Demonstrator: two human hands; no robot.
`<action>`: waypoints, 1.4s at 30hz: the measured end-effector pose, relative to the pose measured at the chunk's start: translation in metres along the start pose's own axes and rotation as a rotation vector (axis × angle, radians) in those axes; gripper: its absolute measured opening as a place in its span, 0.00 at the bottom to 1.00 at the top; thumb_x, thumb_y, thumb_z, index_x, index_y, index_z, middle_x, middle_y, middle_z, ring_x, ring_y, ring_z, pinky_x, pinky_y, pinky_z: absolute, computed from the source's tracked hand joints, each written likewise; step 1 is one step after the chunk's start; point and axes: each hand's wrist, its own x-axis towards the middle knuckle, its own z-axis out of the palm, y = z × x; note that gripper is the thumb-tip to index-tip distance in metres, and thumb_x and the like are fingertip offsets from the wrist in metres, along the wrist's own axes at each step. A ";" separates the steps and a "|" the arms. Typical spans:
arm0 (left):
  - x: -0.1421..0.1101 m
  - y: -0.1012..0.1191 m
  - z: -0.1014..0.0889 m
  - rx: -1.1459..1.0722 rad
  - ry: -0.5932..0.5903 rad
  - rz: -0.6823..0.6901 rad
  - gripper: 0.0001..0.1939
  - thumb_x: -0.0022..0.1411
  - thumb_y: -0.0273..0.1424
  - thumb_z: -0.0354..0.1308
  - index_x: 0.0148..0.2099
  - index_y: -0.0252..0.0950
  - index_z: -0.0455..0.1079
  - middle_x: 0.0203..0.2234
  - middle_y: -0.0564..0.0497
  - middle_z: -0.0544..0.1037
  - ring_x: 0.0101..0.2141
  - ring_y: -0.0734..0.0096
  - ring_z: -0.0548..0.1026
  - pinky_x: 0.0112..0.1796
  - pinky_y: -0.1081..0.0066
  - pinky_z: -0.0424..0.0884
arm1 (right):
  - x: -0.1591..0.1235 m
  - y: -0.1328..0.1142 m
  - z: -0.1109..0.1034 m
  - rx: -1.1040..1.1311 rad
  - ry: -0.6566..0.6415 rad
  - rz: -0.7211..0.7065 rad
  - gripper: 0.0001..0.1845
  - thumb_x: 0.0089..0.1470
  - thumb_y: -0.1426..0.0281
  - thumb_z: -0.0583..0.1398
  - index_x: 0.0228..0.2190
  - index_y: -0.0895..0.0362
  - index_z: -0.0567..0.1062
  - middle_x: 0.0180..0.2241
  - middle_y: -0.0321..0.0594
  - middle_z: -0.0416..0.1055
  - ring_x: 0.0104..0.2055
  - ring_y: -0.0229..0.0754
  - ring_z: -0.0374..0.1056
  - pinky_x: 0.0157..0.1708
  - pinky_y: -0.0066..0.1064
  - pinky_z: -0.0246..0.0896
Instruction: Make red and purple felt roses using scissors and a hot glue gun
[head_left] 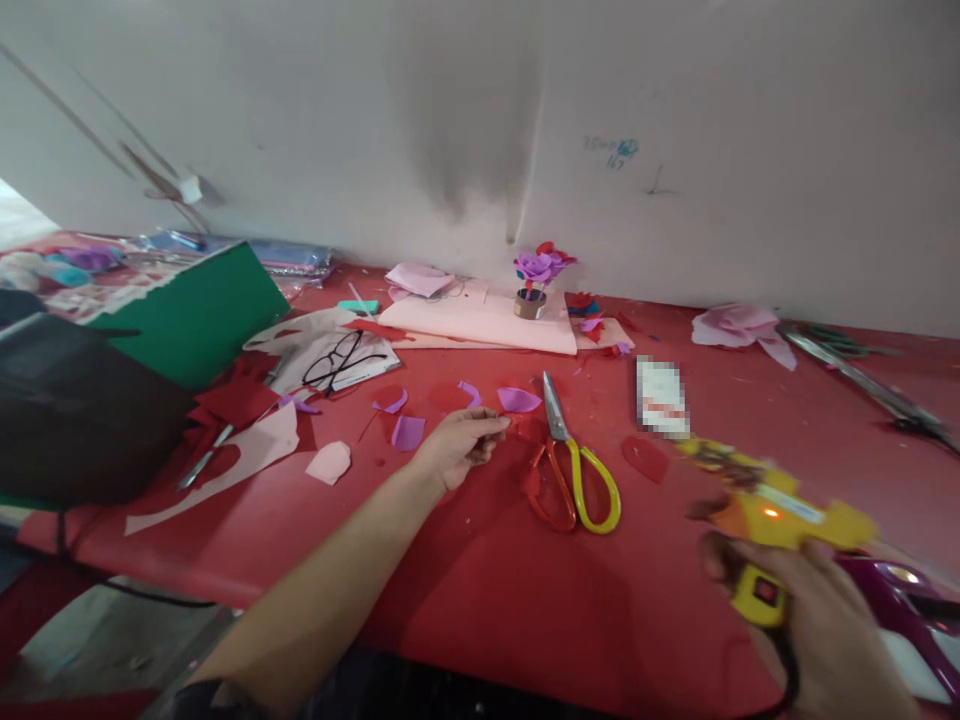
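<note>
My left hand (pixel 469 445) reaches over the red table with its fingertips pinched together. Whatever is in the pinch is too small to make out; red pieces against the red surface lie close by. Beside it are a purple petal-shaped piece (pixel 519 400) and scissors (pixel 562 440) with one red and one yellow handle. On the right, my right hand (pixel 817 610) is wrapped round a yellow glue gun (pixel 784 505) with a lit orange light. The gun and hand are blurred by motion. A red petal-shaped piece (pixel 645 459) lies between the scissors and the gun.
Behind stands a small pot (pixel 530 304) with purple and red flowers, on folded pink sheets (pixel 480 315). Glasses (pixel 334 362), cut scraps, a green board (pixel 199 315) and a dark bag-like object (pixel 82 410) occupy the left. A purple-and-white device (pixel 911 610) sits far right.
</note>
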 end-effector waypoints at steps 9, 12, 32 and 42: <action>-0.004 -0.001 0.004 0.091 0.032 0.052 0.10 0.44 0.29 0.67 0.26 0.32 0.68 0.17 0.55 0.68 0.16 0.84 0.60 0.20 0.77 0.53 | -0.020 -0.053 0.073 0.583 -0.475 0.228 0.21 0.51 0.51 0.59 0.32 0.57 0.71 0.16 0.32 0.64 0.17 0.34 0.58 0.16 0.26 0.55; -0.004 -0.002 0.004 0.101 0.016 0.064 0.11 0.43 0.30 0.67 0.26 0.32 0.68 0.17 0.55 0.68 0.17 0.84 0.59 0.20 0.77 0.53 | -0.015 -0.054 0.079 0.605 -0.472 0.194 0.19 0.53 0.52 0.58 0.30 0.56 0.70 0.17 0.32 0.64 0.18 0.34 0.57 0.18 0.26 0.56; -0.003 -0.002 0.003 0.080 -0.012 0.061 0.14 0.39 0.33 0.69 0.25 0.33 0.67 0.18 0.57 0.67 0.17 0.84 0.59 0.20 0.77 0.52 | 0.000 -0.052 0.084 0.330 -0.458 0.065 0.25 0.55 0.48 0.53 0.19 0.55 0.66 0.13 0.34 0.64 0.16 0.36 0.60 0.20 0.27 0.56; -0.003 -0.001 0.003 0.052 -0.011 0.054 0.13 0.41 0.30 0.68 0.25 0.33 0.66 0.17 0.56 0.67 0.17 0.84 0.59 0.19 0.77 0.51 | -0.007 -0.061 0.071 0.188 -0.391 0.097 0.28 0.55 0.47 0.51 0.16 0.54 0.65 0.14 0.35 0.64 0.18 0.38 0.61 0.21 0.29 0.56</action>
